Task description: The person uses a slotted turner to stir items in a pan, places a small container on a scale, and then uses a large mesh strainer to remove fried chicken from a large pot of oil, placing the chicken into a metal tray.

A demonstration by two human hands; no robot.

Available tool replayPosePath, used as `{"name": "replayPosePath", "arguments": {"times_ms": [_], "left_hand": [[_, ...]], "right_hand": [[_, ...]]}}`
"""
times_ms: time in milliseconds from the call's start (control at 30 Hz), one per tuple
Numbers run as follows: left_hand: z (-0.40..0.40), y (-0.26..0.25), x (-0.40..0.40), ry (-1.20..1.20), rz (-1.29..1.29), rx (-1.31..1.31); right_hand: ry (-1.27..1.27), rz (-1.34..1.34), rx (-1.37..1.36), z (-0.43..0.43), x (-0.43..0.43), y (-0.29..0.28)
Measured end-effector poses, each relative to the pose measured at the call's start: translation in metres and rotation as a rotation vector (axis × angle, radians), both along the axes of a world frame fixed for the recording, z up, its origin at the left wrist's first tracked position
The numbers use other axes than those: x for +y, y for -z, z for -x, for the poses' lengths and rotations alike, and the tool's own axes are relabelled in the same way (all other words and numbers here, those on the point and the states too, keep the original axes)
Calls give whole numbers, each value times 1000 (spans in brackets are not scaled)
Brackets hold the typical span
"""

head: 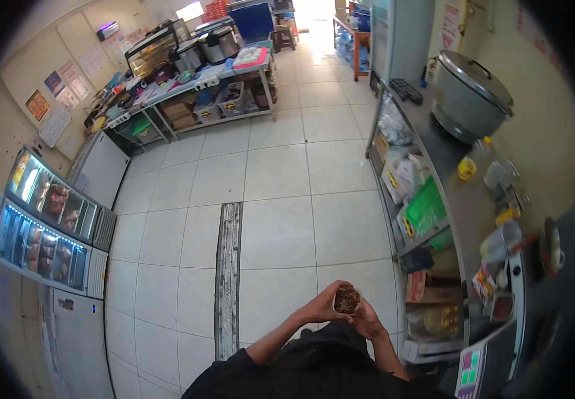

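Observation:
Between my hands, in front of my body, is a small round container [347,300] filled with a dark reddish-brown, crumbly substance. My left hand [328,305] curls around its left side, with fingers over the far rim and the thumb on the near rim. My right hand [366,319] supports it from the right and below. The container's open top faces up towards me. Its lower part is hidden by my hands, and the exact kind of filling is too small to tell.
On my right runs a steel counter [437,149] with a large rice cooker [472,95] and a digital scale [468,371]. Lit display fridges [43,249] line the left wall. A metal drain grate [228,279] crosses the tiled floor. Ahead stands a cluttered steel table [227,75].

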State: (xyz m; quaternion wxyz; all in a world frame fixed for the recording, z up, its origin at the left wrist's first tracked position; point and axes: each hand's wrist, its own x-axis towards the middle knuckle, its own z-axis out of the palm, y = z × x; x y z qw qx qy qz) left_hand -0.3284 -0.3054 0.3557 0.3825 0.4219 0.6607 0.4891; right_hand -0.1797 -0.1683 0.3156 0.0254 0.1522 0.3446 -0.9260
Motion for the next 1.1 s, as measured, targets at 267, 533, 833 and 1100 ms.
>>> {"name": "replayPosePath", "arguments": {"times_ms": [267, 533, 833, 1100], "left_hand": [[205, 23, 131, -1, -140, -20], [434, -44, 236, -242, -184, -64], [704, 12, 296, -370, -185, 63], [971, -28, 423, 30, -33, -18]], "right_hand": [[-86, -264, 104, 215, 148, -8], [-428, -536, 253, 505, 299, -84], [-407, -565, 193, 785, 354, -22], [-44, -679, 63, 989, 443, -50]]}}
